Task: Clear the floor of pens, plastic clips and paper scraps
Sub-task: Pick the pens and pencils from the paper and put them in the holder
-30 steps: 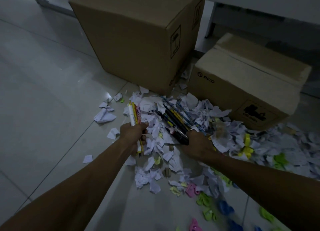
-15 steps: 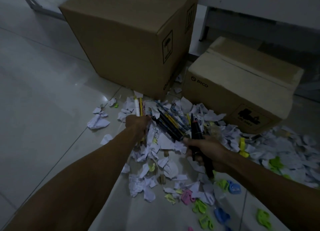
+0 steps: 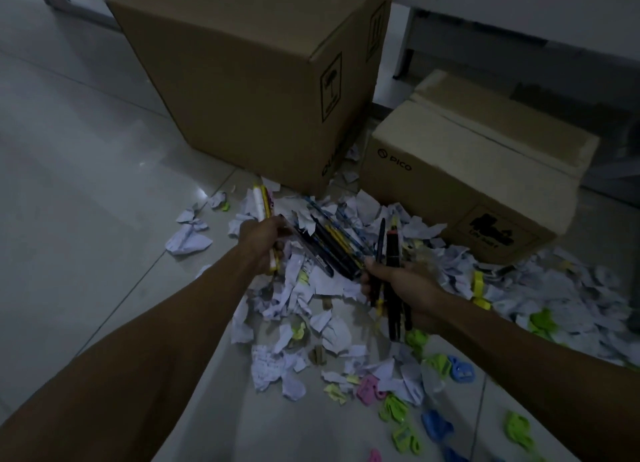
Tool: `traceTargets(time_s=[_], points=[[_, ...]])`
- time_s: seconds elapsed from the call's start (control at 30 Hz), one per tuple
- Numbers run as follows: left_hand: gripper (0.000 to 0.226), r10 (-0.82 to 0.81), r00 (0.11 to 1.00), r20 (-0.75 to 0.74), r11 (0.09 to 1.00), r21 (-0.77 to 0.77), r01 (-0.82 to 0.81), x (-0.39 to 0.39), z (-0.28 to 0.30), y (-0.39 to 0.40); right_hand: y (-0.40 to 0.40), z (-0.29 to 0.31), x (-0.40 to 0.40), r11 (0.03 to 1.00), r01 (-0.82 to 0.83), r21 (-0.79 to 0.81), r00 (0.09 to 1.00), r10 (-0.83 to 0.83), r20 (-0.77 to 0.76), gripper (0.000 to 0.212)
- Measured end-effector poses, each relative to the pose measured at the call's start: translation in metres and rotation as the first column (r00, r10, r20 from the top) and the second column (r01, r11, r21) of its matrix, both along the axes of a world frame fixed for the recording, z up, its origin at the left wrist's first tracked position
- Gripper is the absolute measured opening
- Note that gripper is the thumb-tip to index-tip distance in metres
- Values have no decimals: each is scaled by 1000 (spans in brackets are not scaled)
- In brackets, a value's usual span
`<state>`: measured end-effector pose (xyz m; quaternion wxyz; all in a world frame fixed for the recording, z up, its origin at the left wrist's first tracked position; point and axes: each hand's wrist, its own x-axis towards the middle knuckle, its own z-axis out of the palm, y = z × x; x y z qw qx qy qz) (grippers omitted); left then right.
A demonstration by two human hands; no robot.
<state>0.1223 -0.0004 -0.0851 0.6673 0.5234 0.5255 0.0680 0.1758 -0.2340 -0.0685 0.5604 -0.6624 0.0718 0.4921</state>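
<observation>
The left hand [image 3: 259, 239] holds a few pens [image 3: 261, 201], white and yellow, with its fingers curled round them. The pens stick up past the fingers and out below the hand. The right hand [image 3: 401, 285] grips dark pens [image 3: 393, 253] the same way, tips pointing up. More pens [image 3: 332, 246] lie on the floor [image 3: 86, 184] between the two hands, on paper scraps [image 3: 311, 309]. Bright clips [image 3: 436, 423] lie nearer the person. Two boxes [image 3: 249, 80] stand behind

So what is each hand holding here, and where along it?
Left hand grips white and yellow pens near their lower ends. Right hand grips dark pens around mid-length, with ends sticking out both ways.
</observation>
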Motion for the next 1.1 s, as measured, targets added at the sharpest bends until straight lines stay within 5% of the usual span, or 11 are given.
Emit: traceTargets(time_s=[0.1,0.23,0.4,0.6,0.83,0.93,1.1], points=[[25,-40,999,21,999,-13,40,-4,1,0,10,2,1,997,31,72,996,-25,-88,27],[13,10,1000,27,1000,-26,-10,-9,-7,4,26,5,-2,999,20,45,1000,-19,-9,23],[14,14,998,69,983,-181,-1,-13,-6,9,41,-2,10,985,40,-169,935,23,354,17],[10,73,987,143,926,-378,-13,-25,0,22,64,-14,40,927,-17,-374,715,273,644,32],[22,15,989,144,924,-380,42,-47,7,32,97,-17,58,890,-10,-456,625,361,692,39],[21,77,984,158,912,-411,-6,-53,11,28,100,-15,62,845,-26,-534,616,435,657,28],[17,143,964,224,883,-468,-22,-56,15,22,106,-11,67,812,-89,-576,587,510,628,43]])
